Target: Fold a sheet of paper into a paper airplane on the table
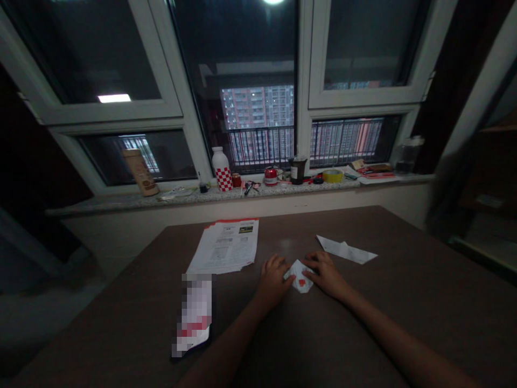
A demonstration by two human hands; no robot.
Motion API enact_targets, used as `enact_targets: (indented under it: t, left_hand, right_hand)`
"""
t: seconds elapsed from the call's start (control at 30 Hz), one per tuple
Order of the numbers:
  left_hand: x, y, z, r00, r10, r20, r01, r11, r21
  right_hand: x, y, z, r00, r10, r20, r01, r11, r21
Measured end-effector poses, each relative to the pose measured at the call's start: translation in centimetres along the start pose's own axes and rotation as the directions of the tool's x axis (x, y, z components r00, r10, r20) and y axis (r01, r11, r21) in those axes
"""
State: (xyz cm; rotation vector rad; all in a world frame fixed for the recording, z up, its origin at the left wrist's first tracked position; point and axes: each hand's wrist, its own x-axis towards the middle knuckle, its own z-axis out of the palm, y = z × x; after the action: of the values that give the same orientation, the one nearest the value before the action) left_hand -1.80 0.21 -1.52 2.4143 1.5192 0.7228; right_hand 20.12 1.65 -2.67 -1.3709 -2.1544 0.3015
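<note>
A small piece of folded paper (299, 269), white with printed lines and a red-orange patch, lies on the brown table before me. My left hand (274, 277) is at its left side, thumb on the edge and fingers bent round toward the back. From the other side, my right hand (326, 274) grips the paper the same way, its thumb near the red patch. Part of the paper's side edges is hidden under the fingers. Beyond my right hand lies a white paper strip (345, 250), cut or folded to slanted ends with a small peak.
A stack of printed sheets (228, 245) lies at the back left of the table (404, 302). Nearer me is a pixelated flat object (196, 312) with a dark edge. The windowsill holds a checkered bottle (222, 170), yellow tape (332, 176) and a dark cup (298, 171).
</note>
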Motion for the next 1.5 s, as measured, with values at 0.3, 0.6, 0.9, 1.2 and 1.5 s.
enact_targets:
  t: [0.3,0.6,0.9,1.2,1.5]
  left_hand:
    - [0.2,0.3,-0.2,1.0,-0.012,0.024,0.014,0.999,-0.048]
    - [0.3,0.4,-0.4,0.999,-0.049,0.017,0.051,0.991,-0.126]
    - [0.8,-0.2,-0.3,0.994,-0.031,-0.101,-0.001,0.953,-0.302]
    - [1.3,-0.4,0.2,0.97,-0.048,-0.24,-0.07,0.884,-0.462]
    - [1.6,-0.2,0.3,0.968,-0.095,-0.231,-0.035,0.864,-0.502]
  right_hand:
    - [0.0,-0.2,-0.4,1.0,-0.01,-0.011,0.012,0.991,0.133]
    - [0.3,-0.2,-0.5,1.0,0.005,-0.009,-0.002,0.959,0.285]
    - [0.5,-0.1,-0.6,0.998,-0.019,-0.061,0.041,0.923,0.382]
    - [0.6,-0.6,-0.5,0.992,0.064,-0.112,-0.005,0.887,0.463]
    - [0.5,-1.2,-0.4,0.977,0.185,-0.108,-0.095,0.827,0.554]
